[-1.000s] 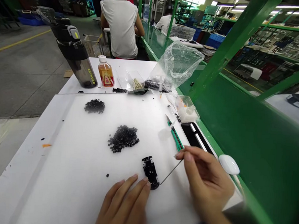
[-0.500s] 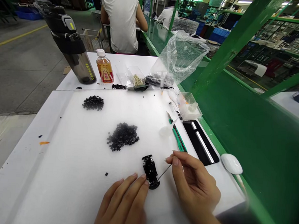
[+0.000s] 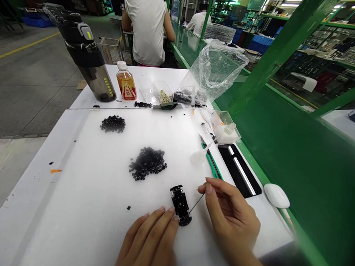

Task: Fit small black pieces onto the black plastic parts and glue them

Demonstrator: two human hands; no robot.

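A small black chassis-like plate (image 3: 180,204) lies flat on the white table, with tiny details on its surface. My left hand (image 3: 151,237) rests with its fingers stretched out, their tips against the plate's lower left edge. Between thumb and fingers, my right hand (image 3: 231,216) pinches a thin metal pick (image 3: 197,203). The pick's tip touches the lower right part of the plate; its upper end is hidden in my fingers. Beyond the plate is a pile of small black square pieces (image 3: 148,163). One loose black square (image 3: 129,208) sits left of the plate.
A green utility knife (image 3: 214,165) and a black phone (image 3: 238,169) lie to the right, near a white computer mouse-like object (image 3: 277,195). Farther back are another black pile (image 3: 113,123), a drink bottle (image 3: 127,81), a tall flask (image 3: 93,73) and a plastic bag (image 3: 214,69).
The whole view has shifted slightly, so everything sits a little lower and to the right. The pick's tip stays at the plate's lower right; both hands keep nearly the same pose.
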